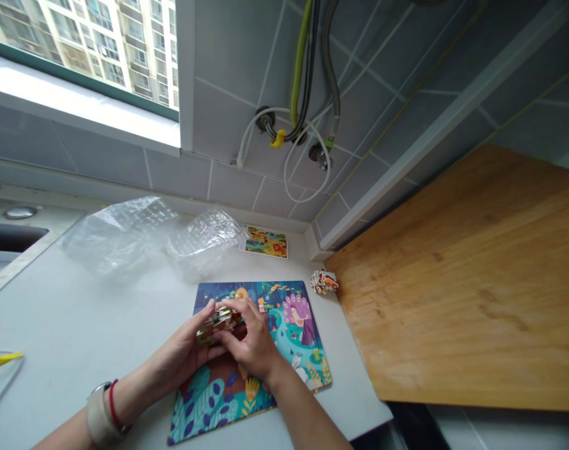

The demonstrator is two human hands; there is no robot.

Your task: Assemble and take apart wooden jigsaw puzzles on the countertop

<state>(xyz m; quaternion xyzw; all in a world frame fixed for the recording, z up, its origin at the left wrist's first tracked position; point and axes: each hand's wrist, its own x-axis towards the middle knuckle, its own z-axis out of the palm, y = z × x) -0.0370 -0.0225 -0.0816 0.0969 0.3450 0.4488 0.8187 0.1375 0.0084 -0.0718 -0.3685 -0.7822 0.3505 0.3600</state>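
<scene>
My left hand (185, 350) and my right hand (249, 337) meet above a colourful jigsaw puzzle (209, 400), and both grip a small stack of puzzle pieces (217, 325) between them. The puzzle lies on a white counter (78, 325) and shows a peacock and a figure with purple hair. Beyond its right corner sits a small heap of loose pieces (324, 281). A picture card (265, 241) lies behind the puzzle. My hands hide the puzzle's middle.
Crumpled clear plastic wrap (204, 240) lies behind the puzzle. A wooden board (453, 275) fills the right side. Hoses (307, 75) run down the tiled wall. A sink (12, 234) is at the far left, below a window (78, 50).
</scene>
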